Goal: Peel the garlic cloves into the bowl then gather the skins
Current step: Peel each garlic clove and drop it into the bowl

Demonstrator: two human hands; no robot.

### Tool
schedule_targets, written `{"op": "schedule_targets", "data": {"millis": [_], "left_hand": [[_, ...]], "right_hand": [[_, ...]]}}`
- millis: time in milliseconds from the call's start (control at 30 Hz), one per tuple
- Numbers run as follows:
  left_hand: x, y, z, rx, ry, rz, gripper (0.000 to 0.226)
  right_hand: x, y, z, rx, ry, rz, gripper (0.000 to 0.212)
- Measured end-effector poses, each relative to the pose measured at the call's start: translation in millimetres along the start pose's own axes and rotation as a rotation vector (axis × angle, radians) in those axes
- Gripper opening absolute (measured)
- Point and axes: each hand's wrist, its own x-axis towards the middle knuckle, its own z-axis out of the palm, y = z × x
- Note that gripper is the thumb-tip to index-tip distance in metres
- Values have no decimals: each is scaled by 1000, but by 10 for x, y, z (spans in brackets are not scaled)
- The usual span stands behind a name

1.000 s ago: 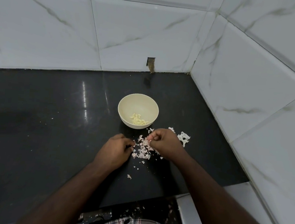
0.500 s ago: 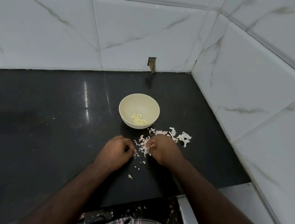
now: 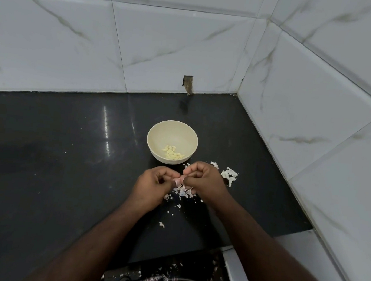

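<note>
**Two hands working one garlic clove in front of the bowl**

Positions are given relative to the bowl (image 3: 172, 142), a cream dish standing on the black counter (image 3: 52, 152). Left of the bowl and nearer the camera, the left hand (image 3: 152, 187) is held above the counter with its fingers curled; thumb and forefinger pinch the pinkish garlic clove (image 3: 177, 181). The clove sits just in front of the bowl, between the two hands and clear of the counter. Inside the bowl, toward its near wall, lie the peeled cloves (image 3: 173, 153) in a small pale-yellow heap. Directly below the clove, on the counter in front of the bowl, lies a loose pile of skins (image 3: 182, 192), with smaller flakes scattered nearer the camera. Right of the clove, the right hand (image 3: 205, 182) is likewise curled, its fingertips pinching the same clove from the other side. Farther right of the bowl's near edge lies a larger white skin (image 3: 229, 176), apart from the pile.
</note>
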Motion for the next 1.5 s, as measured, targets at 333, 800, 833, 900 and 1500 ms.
{"op": "schedule_targets", "data": {"millis": [333, 800, 833, 900, 1500], "left_hand": [[-39, 162, 57, -463, 63, -187, 11], [-76, 149, 24, 88, 142, 22, 17], [-96, 144, 17, 156, 142, 67, 18], [-133, 142, 22, 206, 143, 136, 18], [-146, 221, 54, -16, 156, 32, 15]], "right_hand": [[-4, 60, 148, 95, 96, -183, 24], [-62, -6, 172, 159, 99, 0, 20], [-75, -30, 168, 213, 91, 54, 20], [-87, -48, 154, 300, 85, 144, 19], [-57, -51, 132, -23, 134, -83, 17]]}}
